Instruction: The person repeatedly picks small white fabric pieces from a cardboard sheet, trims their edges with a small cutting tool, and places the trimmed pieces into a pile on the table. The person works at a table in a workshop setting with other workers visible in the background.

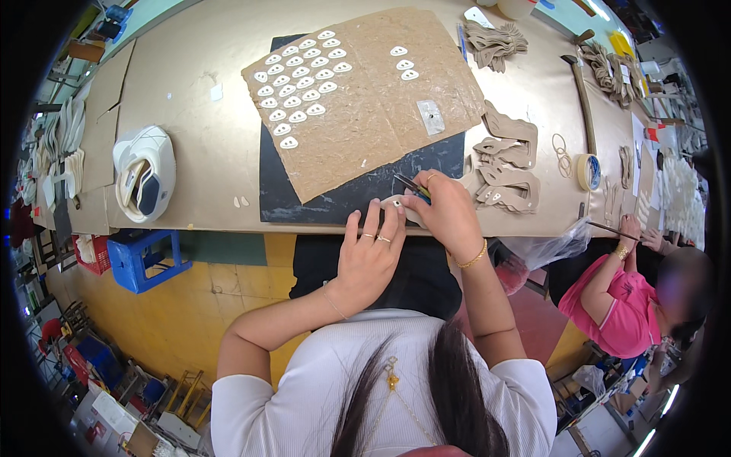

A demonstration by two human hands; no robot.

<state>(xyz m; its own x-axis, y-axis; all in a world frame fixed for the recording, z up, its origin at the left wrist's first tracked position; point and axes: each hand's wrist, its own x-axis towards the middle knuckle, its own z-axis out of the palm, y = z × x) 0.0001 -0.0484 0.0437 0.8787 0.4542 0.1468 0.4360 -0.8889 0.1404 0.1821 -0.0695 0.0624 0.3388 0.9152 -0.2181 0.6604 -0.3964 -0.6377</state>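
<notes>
My left hand [369, 255] lies with its fingers stretched and apart, fingertips at a beige cut piece [393, 201] on the near edge of the black board [354, 199]. A small white patch with a dark mark shows on that piece. From the other side my right hand [448, 213] reaches in, its fingers closed round a slim dark pen-like tool [406, 182] that points up and left. The right thumb and finger are also at the beige piece, partly hiding it. Beyond the hands, a brown sheet [358, 114] carries rows of small white rounded triangular pieces [302, 81].
Stacked beige cut pieces [509, 186] lie right of the board, near rubber bands [561, 156], a tape roll [588, 172] and a hammer [582, 99]. At left stands a white tape dispenser [145, 174]; a blue stool [145, 259] is below. A co-worker in pink [613, 308] sits at right.
</notes>
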